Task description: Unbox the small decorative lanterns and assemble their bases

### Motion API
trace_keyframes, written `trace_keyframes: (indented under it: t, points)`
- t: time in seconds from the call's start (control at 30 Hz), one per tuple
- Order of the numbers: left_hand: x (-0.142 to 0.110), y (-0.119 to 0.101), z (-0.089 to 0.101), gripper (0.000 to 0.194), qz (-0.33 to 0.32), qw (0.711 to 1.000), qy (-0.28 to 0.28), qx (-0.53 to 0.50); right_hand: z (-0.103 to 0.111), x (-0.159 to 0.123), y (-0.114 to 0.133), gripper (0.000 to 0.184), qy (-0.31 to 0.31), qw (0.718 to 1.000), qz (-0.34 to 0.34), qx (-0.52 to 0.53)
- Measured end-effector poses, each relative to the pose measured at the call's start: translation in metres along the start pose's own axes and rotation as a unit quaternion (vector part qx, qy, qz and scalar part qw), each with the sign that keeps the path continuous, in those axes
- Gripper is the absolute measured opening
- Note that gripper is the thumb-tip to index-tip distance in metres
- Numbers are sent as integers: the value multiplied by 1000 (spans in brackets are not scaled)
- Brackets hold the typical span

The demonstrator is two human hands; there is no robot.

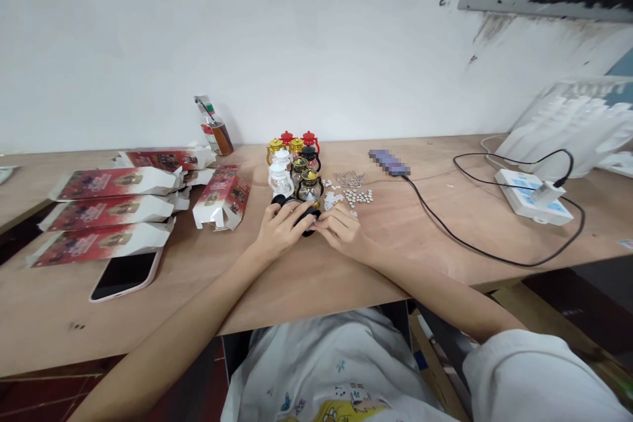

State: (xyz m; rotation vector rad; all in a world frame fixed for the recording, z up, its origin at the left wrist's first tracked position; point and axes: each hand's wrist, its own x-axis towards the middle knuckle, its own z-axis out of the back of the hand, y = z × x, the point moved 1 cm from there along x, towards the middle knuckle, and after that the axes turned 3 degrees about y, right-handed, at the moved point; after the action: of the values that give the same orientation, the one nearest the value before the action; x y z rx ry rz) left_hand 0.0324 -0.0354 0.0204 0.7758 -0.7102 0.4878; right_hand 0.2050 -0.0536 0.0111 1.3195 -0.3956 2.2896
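My left hand (283, 229) is closed around a small black lantern (311, 212), which it holds tilted at the front of the lantern group. The fingers of my right hand (347, 231) are pinched together at the right end of that lantern; whatever is between them is too small to make out. Just behind my hands stand several miniature lanterns: white ones (281, 180), black-and-gold ones (310, 188), a black one (309, 157), gold ones (296, 146) and red ones (309, 139). Beside them lie small white round pieces (359, 197), white flat pieces (331, 200) and thin metal wires (350, 179).
Red-and-white cartons (109, 212) lie at left, partly over a phone (126, 273); one more carton (222, 198) stands nearer. A bottle (216, 132) is by the wall. To the right are a blurred-out device (390, 163), its black cable (445, 229) and a power strip (531, 198).
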Motion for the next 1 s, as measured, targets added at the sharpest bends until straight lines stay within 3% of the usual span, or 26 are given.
trace_keyframes:
  t: [0.3, 0.53, 0.83, 1.0]
  points:
    - [0, -2, 0, 16, 7, 1000, -2, 2, -1, 0, 0, 15, -16, 1000, 3, 7]
    - [-2, -1, -2, 13, 14, 1000, 8, -23, -2, -3, -2, 11, 12, 1000, 9, 2]
    - [0, -2, 1, 12, 4, 1000, 5, -21, -1, -1, -2, 11, -10, 999, -12, 30]
    - [2, -1, 4, 14, -3, 1000, -17, -5, 0, -1, -5, 10, 7, 999, 1, 48]
